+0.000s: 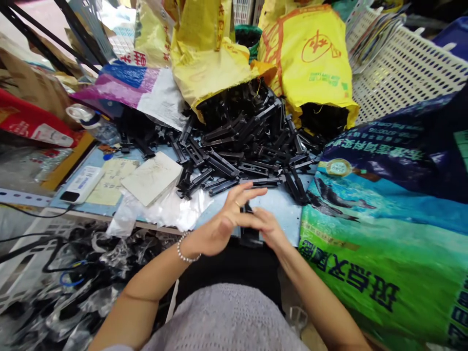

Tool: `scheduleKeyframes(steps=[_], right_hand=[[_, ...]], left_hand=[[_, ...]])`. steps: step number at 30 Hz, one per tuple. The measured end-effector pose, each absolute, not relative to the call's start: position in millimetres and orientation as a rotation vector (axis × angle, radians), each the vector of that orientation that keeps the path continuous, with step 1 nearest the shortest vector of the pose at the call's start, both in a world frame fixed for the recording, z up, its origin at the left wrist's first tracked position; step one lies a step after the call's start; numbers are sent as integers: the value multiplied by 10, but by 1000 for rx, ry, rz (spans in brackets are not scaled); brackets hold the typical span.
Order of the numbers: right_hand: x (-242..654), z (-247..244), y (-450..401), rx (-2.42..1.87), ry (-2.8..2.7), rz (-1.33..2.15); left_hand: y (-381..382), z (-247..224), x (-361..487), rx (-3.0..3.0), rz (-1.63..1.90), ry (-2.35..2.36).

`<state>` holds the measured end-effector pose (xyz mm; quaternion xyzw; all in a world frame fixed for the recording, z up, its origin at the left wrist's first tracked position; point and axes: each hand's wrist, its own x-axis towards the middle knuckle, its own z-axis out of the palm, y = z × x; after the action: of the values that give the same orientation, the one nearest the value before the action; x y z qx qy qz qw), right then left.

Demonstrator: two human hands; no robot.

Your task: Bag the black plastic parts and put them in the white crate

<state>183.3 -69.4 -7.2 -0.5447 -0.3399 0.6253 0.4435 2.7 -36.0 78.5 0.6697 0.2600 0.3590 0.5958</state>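
Both hands meet over the front edge of the blue work surface, around a black plastic part (250,236). My left hand (221,222), with a ring and a beaded bracelet, has its fingers stretched out over the far side of the part. My right hand (268,226) is closed at the part's right side, one finger reaching across it toward the left palm. The hands hide much of the part and their exact contact with it. Just beyond lies a heap of long black plastic parts (252,146).
Yellow sacks (314,53) stand behind the heap, mouths toward me. A large blue-green sack (380,234) flanks the right. Leftward lie a white square block (151,178), clear plastic film (175,209) and a white device (82,184). Below left are bagged black pieces (87,292).
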Motion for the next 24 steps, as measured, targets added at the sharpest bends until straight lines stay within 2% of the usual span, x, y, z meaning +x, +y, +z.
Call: scheduleKeyframes(steps=[4,7,10,14,16,18,22,24], right_hand=[[2156,347,-620,-1389,-1028,1110],[1959,522,-849,-1417,-1349,1041],[1587,286,-1066,-1326,-1250,1436],[1441,-159,-1102,-1101,-800,1982],[1579,-199,-1044,-1083,-936,2088],[1781,-111,-964,-1229,-1257,1881],[2062,123,-757,-1505,-1824,764],[2091,145,-654,-1481,-2035,440]], left_hand=[[-558,335,135,1371,697,709],[-344,117,200,1077,625,718],[-83,292,173,1107,629,707],[-69,621,118,1547,664,666],[-160,603,108,1497,689,670],[-250,467,99,1272,727,711],[-380,154,113,814,636,762],[-429,71,150,631,559,739]])
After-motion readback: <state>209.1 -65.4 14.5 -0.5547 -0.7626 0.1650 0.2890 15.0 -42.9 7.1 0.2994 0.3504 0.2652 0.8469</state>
